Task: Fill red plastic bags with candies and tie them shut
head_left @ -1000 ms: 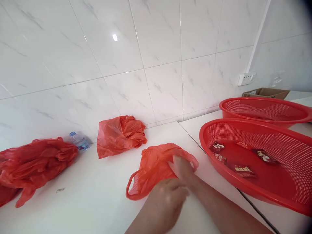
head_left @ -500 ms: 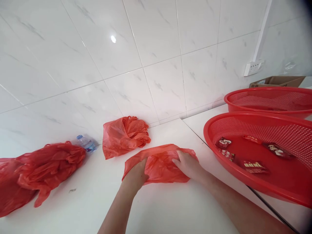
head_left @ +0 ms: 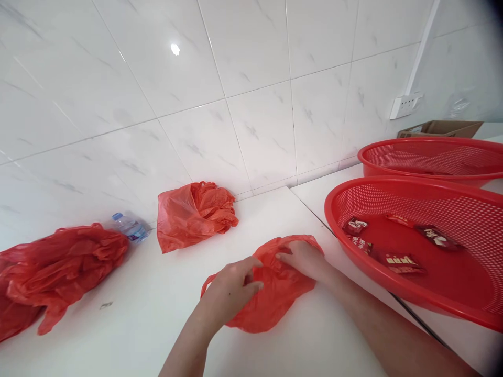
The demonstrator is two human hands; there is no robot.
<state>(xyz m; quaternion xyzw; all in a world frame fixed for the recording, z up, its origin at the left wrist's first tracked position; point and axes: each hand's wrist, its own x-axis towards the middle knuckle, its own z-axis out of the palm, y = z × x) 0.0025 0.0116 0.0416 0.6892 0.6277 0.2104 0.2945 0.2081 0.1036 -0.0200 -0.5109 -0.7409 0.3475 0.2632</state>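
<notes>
A thin red plastic bag (head_left: pixel 271 306) lies crumpled on the white table in front of me. My left hand (head_left: pixel 233 290) reaches over its left part, fingers and thumb apart, with nothing pinched between them. One handle loop of the bag sticks out to the left of this hand. On the far right side, my right hand (head_left: pixel 304 259) is at the bag's mouth, its thumb and fingers around bunched plastic. Some of the right fingers are hidden.
On the right, a red plastic basket (head_left: pixel 463 285) holds several wrapped snacks (head_left: pixel 401 262). A second red basket (head_left: pixel 436 144) and a cardboard box (head_left: pixel 456 127) stand behind. Folded red bags (head_left: pixel 196 214), a water bottle (head_left: pixel 129 228) and a red bag pile (head_left: pixel 66 267) lie left, near the tiled wall.
My left hand has come out of the bag's mouth and lies over it, fingers parted. The wide mouth has collapsed and the bag's body has flopped toward me. The right hand stays on it.
</notes>
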